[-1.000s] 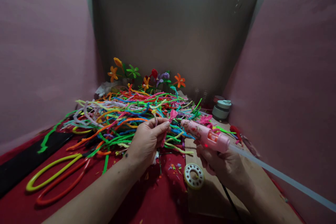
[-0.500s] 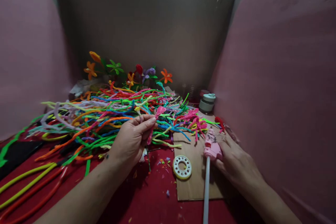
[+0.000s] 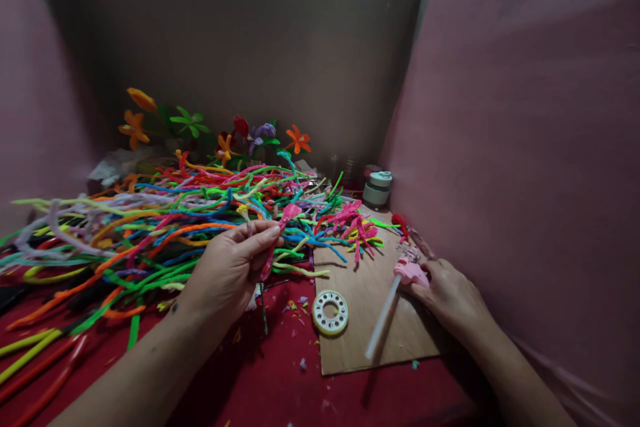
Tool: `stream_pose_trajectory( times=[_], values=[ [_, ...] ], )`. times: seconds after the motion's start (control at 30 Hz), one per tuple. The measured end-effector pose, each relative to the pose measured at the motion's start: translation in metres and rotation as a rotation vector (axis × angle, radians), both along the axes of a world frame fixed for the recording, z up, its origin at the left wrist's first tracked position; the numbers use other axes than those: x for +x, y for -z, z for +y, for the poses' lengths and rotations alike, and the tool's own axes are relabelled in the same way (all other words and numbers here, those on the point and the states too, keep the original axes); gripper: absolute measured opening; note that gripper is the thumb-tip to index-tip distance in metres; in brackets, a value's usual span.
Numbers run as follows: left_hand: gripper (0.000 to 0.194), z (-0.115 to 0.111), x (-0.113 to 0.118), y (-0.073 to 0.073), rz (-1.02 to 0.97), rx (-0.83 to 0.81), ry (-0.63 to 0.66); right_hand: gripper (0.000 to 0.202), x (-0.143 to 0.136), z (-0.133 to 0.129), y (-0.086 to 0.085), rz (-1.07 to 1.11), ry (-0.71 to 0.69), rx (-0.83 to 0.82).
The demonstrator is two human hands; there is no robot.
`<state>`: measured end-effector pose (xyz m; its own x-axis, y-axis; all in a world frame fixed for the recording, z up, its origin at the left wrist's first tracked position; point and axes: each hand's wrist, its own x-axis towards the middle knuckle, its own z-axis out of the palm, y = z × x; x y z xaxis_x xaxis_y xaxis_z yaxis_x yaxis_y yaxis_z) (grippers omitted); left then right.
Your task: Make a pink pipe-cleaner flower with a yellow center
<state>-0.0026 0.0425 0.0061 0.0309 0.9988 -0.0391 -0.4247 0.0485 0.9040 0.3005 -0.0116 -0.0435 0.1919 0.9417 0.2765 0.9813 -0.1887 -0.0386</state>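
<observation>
Between thumb and fingers, my left hand [image 3: 235,263] pinches a pink fuzzy piece [image 3: 287,215] with a wider upper end; a small yellow-tipped piece [image 3: 243,211] and a thin dark stem also stick out of the grip. My right hand [image 3: 450,293] is closed on a pink glue gun [image 3: 411,272] over the right part of a brown board [image 3: 355,347]. A translucent glue stick [image 3: 384,317] extends from the gun toward the lower left. The two hands are well apart.
Many colourful pipe cleaners [image 3: 165,227] cover the left and middle of the red cloth [image 3: 280,380]. A tape roll [image 3: 331,313] lies on the board. Behind are fuzzy flowers [image 3: 190,121] and a lidded jar [image 3: 377,189]. A pink wall [image 3: 525,147] rises at right.
The view has shifted, so most things appear further left. The glue gun has turned, and its glue stick now slants down-left over the board. My left hand still holds the pink piece.
</observation>
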Motion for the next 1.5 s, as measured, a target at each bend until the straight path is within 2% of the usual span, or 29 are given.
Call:
stream_pose_trajectory(
  times=[0.1, 0.17, 0.23, 0.3, 0.33, 0.4, 0.47, 0.5, 0.57, 0.63, 0.7, 0.83, 1.0, 1.13, 1.27, 1.4, 1.5],
  values=[
    [0.019, -0.002, 0.0, 0.0, 0.007, -0.02, 0.016, 0.041, 0.002, -0.003, -0.005, -0.011, -0.069, 0.042],
    [0.017, -0.005, 0.002, -0.001, 0.0, -0.026, 0.047, 0.041, 0.0, -0.007, -0.015, -0.018, -0.131, 0.066],
    [0.015, -0.009, 0.005, -0.002, -0.006, -0.022, 0.088, 0.032, -0.011, -0.011, -0.029, 0.054, -0.201, 0.112],
    [0.013, -0.012, 0.008, -0.003, 0.007, -0.014, 0.138, 0.021, -0.031, -0.012, -0.043, 0.295, -0.34, 0.157],
    [0.013, -0.014, 0.009, -0.003, 0.012, -0.011, 0.163, 0.019, -0.045, -0.011, -0.049, 0.451, -0.452, 0.125],
    [0.012, -0.017, 0.012, -0.003, 0.017, -0.001, 0.216, 0.019, -0.074, -0.005, -0.059, 0.842, -0.59, -0.021],
    [0.012, -0.019, 0.012, -0.001, 0.012, 0.014, 0.264, 0.026, -0.102, 0.004, -0.063, 1.331, -0.669, -0.114],
    [0.012, -0.02, 0.012, 0.0, 0.011, 0.019, 0.286, 0.025, -0.113, 0.009, -0.064, 1.507, -0.721, -0.175],
    [0.012, -0.021, 0.012, 0.002, 0.012, 0.02, 0.323, 0.022, -0.129, 0.018, -0.062, 1.764, -0.745, -0.156],
    [0.012, -0.022, 0.012, 0.002, 0.008, 0.002, 0.353, 0.027, -0.136, 0.024, -0.059, 1.908, -0.745, -0.087],
    [0.012, -0.023, 0.013, 0.001, -0.009, -0.026, 0.376, 0.029, -0.136, 0.027, -0.055, 1.956, -0.756, -0.029],
    [0.012, -0.025, 0.015, -0.001, -0.038, -0.045, 0.428, 0.017, -0.133, 0.028, -0.046, 1.921, -0.813, 0.046],
    [0.012, -0.026, 0.014, 0.0, -0.008, -0.072, 0.473, 0.015, -0.132, 0.028, -0.041, 1.805, -0.859, 0.126],
    [0.011, -0.03, 0.013, -0.006, 0.043, -0.069, 0.509, 0.009, -0.128, 0.027, -0.043, 1.7, -0.878, 0.203],
    [0.017, -0.031, 0.017, -0.008, -0.038, -0.072, 0.465, 0.008, -0.122, 0.029, -0.049, 1.711, -0.826, 0.277],
    [0.012, -0.028, 0.018, -0.001, -0.055, 0.014, 0.424, 0.008, -0.118, 0.03, -0.051, 1.732, -0.776, 0.295],
    [0.014, -0.025, 0.017, 0.003, -0.025, 0.064, 0.394, 0.006, -0.119, 0.03, -0.048, 1.702, -0.789, 0.279]
  ],
)
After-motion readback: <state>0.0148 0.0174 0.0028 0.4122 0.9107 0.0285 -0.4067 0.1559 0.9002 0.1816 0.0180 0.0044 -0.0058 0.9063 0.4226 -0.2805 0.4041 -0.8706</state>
